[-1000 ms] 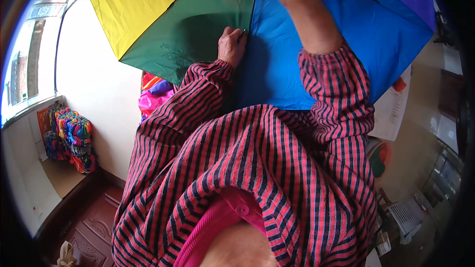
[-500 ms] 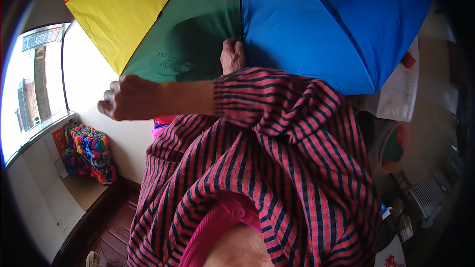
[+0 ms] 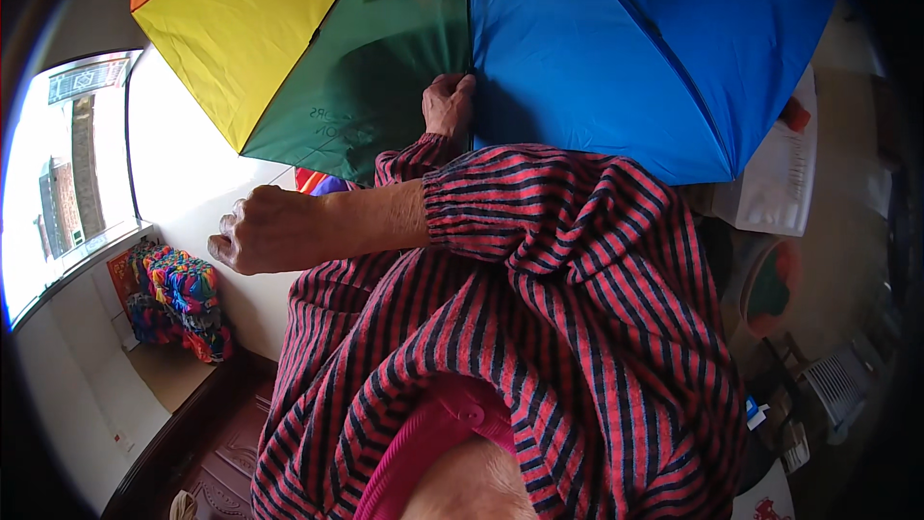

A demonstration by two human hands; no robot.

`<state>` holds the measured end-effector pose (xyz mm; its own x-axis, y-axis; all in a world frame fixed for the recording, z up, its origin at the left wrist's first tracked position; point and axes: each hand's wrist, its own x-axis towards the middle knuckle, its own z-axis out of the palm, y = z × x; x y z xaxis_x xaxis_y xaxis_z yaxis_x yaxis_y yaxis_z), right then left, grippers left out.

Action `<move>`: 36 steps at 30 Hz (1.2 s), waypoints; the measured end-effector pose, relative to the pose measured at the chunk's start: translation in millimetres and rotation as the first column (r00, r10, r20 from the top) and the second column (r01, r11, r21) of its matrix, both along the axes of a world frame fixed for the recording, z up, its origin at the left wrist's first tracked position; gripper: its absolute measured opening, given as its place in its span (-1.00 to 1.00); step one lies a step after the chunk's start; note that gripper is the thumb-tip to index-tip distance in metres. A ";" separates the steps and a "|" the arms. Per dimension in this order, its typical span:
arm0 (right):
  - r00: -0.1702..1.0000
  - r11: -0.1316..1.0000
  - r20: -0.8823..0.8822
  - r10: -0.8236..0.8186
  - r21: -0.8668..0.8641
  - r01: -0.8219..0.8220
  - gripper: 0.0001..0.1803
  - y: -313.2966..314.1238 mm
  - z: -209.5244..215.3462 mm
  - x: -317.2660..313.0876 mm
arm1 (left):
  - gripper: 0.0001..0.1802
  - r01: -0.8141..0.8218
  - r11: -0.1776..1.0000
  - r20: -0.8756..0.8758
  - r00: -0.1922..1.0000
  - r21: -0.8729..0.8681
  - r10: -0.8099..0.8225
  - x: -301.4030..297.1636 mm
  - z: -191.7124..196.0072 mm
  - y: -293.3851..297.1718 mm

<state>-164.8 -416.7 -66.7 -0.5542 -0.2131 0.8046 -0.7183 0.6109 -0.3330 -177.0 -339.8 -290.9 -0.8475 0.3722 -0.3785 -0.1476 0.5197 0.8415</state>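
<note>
Your left hand is closed on the open umbrella ahead of you, at the green-blue seam; your right hand, out leftward, is curled closed, contents hidden. Judged light: thin, slippery cloth, springy ribs; best pinched along a rib.

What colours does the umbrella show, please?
The umbrella is orange, yellow, green and blue, with a sliver of purple; the head view shows it best.

A head-worn fisheye looks down at close range, taking in the striped shirt at six o'clock and multicoloured umbrella at twelve.
</note>
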 end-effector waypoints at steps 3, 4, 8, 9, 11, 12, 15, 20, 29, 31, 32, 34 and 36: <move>1.000 1.000 0.012 0.009 -0.017 -0.008 -0.84 0.5 3.1 2.5 | -0.62 -0.075 0.997 0.203 0.977 0.013 0.071 -2.1 7.8 4.4; 0.999 0.999 0.020 0.032 -0.032 -0.031 -0.84 -0.8 5.1 4.8 | -0.62 -0.065 0.998 0.204 0.977 0.013 0.061 -2.1 8.1 5.8; 0.994 0.987 -0.031 0.106 -0.121 -0.109 -0.85 -8.8 19.3 23.3 | -0.66 -0.065 0.998 0.168 0.984 0.022 0.060 -2.5 7.3 7.4; 0.988 0.977 -0.066 0.140 -0.152 -0.149 -0.86 -7.6 22.9 26.4 | -0.66 -0.039 0.999 0.081 0.996 0.021 0.037 -2.2 1.9 3.6; 0.971 0.959 0.014 0.238 -0.164 -0.232 -0.87 2.7 22.3 33.8 | -0.67 0.009 1.000 -0.097 0.995 0.011 -0.008 -3.4 -8.1 -4.0; 0.944 0.939 0.104 0.314 -0.182 -0.293 -0.88 17.4 18.9 37.9 | -0.67 0.018 1.000 -0.104 0.994 0.018 -0.016 -1.1 -0.6 -1.6; 0.944 0.940 0.213 0.251 -0.285 -0.186 -0.87 77.5 -2.0 46.8 | -0.69 0.106 0.994 -0.314 0.944 -0.016 -0.105 13.6 29.3 -6.9; 0.974 0.499 0.225 0.037 -0.849 0.177 -0.73 270.2 -61.7 67.9 | -0.71 0.107 0.969 -0.321 0.947 0.223 -0.031 -24.2 34.2 -8.8; 0.672 0.681 0.547 -0.499 -0.231 0.695 -0.91 340.4 -68.7 38.6 | -0.79 -0.012 0.888 -0.197 0.974 0.461 0.115 -112.8 102.1 53.9; 0.722 0.813 0.444 -0.531 0.026 0.582 -0.90 310.4 -89.7 -2.2 | -0.79 -0.069 0.873 -0.069 0.991 0.482 0.117 -113.9 114.7 66.4; 0.696 0.782 0.368 -0.616 0.187 0.594 -0.89 299.5 -93.4 -14.2 | -0.79 -0.086 0.903 -0.032 0.993 0.421 0.110 -112.5 117.1 70.7; 0.632 0.716 0.361 -0.686 0.181 0.674 -0.90 291.8 -98.9 -33.6 | -0.79 -0.118 0.951 0.040 0.993 0.286 0.111 -112.5 121.2 75.6; 0.476 0.559 0.359 -0.803 0.176 0.810 -0.90 290.8 -101.6 -46.2 | -0.80 -0.104 0.956 0.045 0.994 0.276 0.095 -111.6 127.3 78.9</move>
<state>-211.0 -126.0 -168.2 -0.7116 0.4924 0.5012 0.2672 0.8494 -0.4552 -288.5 -260.9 -163.6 -0.8751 0.3806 -0.2989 -0.2147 0.2481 0.9446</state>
